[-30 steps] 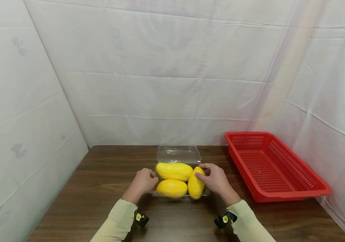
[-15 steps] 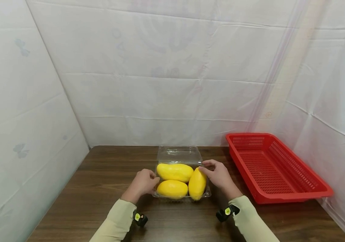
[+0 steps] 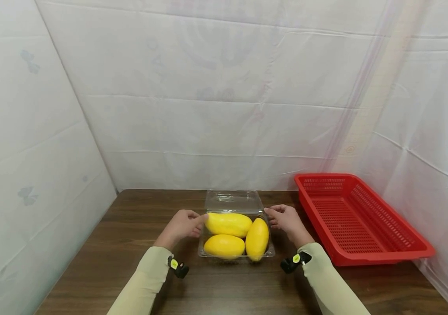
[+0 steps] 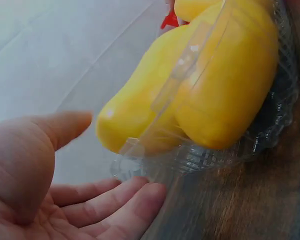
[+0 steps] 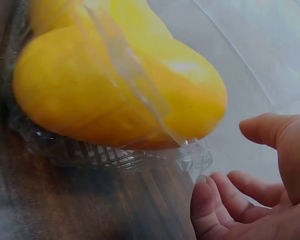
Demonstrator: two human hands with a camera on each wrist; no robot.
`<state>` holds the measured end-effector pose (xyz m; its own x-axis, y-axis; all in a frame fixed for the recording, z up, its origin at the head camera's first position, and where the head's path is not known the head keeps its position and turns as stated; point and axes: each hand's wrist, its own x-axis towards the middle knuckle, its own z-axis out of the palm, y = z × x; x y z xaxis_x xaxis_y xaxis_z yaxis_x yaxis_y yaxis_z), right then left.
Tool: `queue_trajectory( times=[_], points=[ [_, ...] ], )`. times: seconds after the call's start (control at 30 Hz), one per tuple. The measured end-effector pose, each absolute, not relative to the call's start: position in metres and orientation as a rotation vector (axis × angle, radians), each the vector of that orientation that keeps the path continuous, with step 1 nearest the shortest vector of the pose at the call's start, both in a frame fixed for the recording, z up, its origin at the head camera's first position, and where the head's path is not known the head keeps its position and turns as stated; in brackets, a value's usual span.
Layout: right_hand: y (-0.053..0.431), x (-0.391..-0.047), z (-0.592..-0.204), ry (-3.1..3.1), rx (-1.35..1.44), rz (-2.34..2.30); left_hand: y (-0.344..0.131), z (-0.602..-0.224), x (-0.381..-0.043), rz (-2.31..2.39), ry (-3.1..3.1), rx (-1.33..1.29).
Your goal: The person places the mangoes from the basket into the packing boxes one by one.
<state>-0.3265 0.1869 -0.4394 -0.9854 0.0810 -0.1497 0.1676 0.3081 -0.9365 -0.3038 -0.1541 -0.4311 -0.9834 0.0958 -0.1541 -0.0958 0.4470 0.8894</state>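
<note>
Three yellow mangoes lie in a clear plastic clamshell box (image 3: pixel 272 252) on the table: a rear mango (image 3: pixel 228 224), a front mango (image 3: pixel 224 246) and one upright along the right side, the right mango (image 3: pixel 257 239). The box's lid (image 3: pixel 233 202) is folded back behind it. My left hand (image 3: pixel 182 226) is at the rear left corner, thumb and fingers spread apart; in the left wrist view its fingertips (image 4: pixel 150 197) reach the box's corner. At the rear right corner is my right hand (image 3: pixel 288 222), its thumb apart from its fingers, whose tips (image 5: pixel 202 192) meet the box's corner.
A red perforated plastic basket (image 3: pixel 381 254) stands at the right of the dark wooden table (image 3: pixel 129 245). White sheeting (image 3: pixel 208 109) hangs behind the table and on both sides.
My right hand has let go of the right mango and moved right and back to the box's rear corner. My left hand has shifted back along the box's left side, its thumb now lifted outward.
</note>
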Motion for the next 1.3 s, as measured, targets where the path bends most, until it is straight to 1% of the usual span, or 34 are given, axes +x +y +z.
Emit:
queue_trajectory(
  times=[0.17,0.43,0.7,1.3],
  points=[
    [0.188,-0.335,-0.444,2.402,0.204,-1.757,-0.152,-0.437,-0.317,1.624,2.493,-0.075],
    [0.188,-0.345,-0.453,2.314,0.168,-1.802,-0.15,-0.445,-0.33,1.735,2.393,-0.014],
    [0.187,-0.347,-0.457,2.256,0.147,-1.845,-0.149,-0.448,-0.334,1.764,2.372,0.025],
    [0.186,-0.35,-0.46,2.218,0.197,-1.914,-0.149,-0.446,-0.335,1.804,2.326,0.04]
  ],
)
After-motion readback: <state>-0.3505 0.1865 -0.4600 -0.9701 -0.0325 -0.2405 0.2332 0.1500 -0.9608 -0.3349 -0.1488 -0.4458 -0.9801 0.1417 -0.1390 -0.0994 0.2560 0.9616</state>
